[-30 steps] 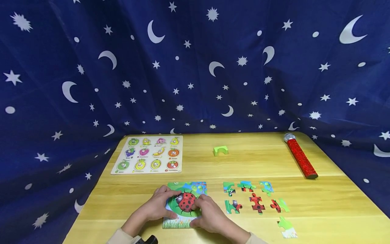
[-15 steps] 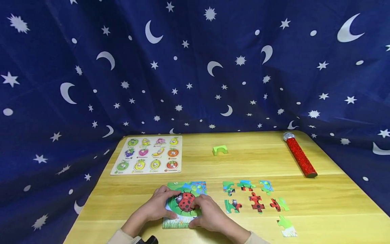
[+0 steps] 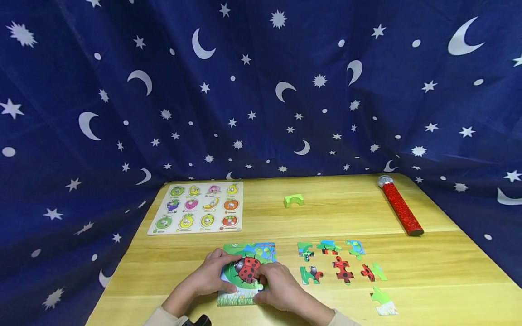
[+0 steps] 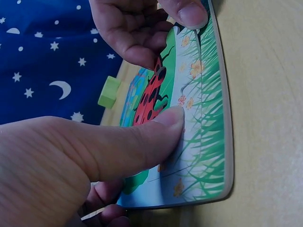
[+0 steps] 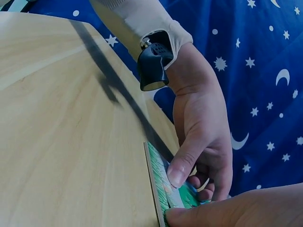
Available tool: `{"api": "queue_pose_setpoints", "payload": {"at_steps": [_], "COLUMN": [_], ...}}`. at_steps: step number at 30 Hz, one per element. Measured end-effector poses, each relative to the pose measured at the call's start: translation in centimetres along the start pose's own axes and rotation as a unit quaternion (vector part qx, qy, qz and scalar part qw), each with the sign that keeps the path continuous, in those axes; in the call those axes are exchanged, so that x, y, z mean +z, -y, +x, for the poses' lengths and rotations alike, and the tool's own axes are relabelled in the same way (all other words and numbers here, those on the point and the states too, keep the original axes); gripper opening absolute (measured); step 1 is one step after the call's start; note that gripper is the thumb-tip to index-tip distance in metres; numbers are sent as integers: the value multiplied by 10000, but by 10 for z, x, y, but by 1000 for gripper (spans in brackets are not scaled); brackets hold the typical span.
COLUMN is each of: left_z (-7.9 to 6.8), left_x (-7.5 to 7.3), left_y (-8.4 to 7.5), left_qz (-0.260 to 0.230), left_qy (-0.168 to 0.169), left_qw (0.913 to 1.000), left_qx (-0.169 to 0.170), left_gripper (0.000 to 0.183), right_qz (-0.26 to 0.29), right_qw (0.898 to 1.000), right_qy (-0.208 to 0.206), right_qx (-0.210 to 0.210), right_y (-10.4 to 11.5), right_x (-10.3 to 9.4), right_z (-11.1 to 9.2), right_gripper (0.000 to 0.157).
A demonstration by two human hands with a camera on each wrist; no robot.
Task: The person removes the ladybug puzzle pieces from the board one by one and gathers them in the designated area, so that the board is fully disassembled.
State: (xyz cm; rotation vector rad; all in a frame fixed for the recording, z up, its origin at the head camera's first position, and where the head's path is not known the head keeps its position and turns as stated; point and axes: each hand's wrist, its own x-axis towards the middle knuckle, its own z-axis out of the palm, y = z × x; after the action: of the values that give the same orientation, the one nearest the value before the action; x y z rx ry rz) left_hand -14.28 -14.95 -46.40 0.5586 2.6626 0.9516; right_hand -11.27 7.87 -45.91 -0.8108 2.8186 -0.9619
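A ladybug jigsaw board (image 3: 240,298) lies near the table's front edge, below the middle of the head view. My left hand (image 3: 209,274) grips its left side, thumb (image 4: 163,127) on the printed face and fingers at the edge. At the lower right corner, my right hand (image 3: 281,286) pinches a puzzle piece with thumb and fingers; most of that piece is hidden behind the hand. A dark gap shows in the board beside the right thumb (image 4: 193,16) in the left wrist view. Several loose puzzle pieces (image 3: 342,270) lie to the right.
A fruit peg puzzle (image 3: 222,204) lies at the back left of the wooden table (image 3: 338,208). Behind the board stands a green arch block (image 3: 293,200). A red glittery toy microphone (image 3: 401,208) rests at the far right. A starry blue curtain (image 3: 261,99) hangs behind.
My right hand's fingers have shifted slightly, and a notched gap now shows beside them in the board. My left hand holds its place. The head view has drifted a little.
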Motion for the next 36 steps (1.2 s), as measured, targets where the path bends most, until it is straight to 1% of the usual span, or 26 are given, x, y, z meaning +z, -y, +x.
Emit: {"api": "queue_pose_setpoints", "payload": {"at_steps": [3,7,15,18,21,24,27,32,36], "left_z": [0,0,3,2,2,2,2,1,0], "left_x": [-1,-1,-2,-1,-1,-1,0,0,-2], "left_y": [0,0,-1,-1,-1,0,0,1,1], "left_qz": [31,18,-33,-19,-15,-18,-28,-45,-29], "left_qy": [9,29,63,63,45,34,51,79,42], "left_qw": [10000,10000,10000,10000,10000,10000,10000,10000,10000], "left_qx": [6,-33,-16,-22,-36,-29,-13,-20,7], "left_gripper": [78,78,79,79,79,78,78,78,79], "right_qz": [-94,-44,204,339,583,807,886,691,474], "right_qw": [9999,9997,9995,9991,9980,9963,9951,9929,9881], "right_qy": [-96,-196,-248,-235,-187,-200,-380,-817,-1246], "right_qx": [-63,-105,57,99,168,218,211,514,770], "right_y": [1,1,-2,-2,-4,-10,-21,-47,-67], "right_x": [-1,-2,-6,-11,-18,-27,-36,-55,-70], "right_z": [-1,-2,-4,-6,-12,-22,-36,-68,-91], "right_gripper": [32,32,29,28,29,30,29,34,35]}}
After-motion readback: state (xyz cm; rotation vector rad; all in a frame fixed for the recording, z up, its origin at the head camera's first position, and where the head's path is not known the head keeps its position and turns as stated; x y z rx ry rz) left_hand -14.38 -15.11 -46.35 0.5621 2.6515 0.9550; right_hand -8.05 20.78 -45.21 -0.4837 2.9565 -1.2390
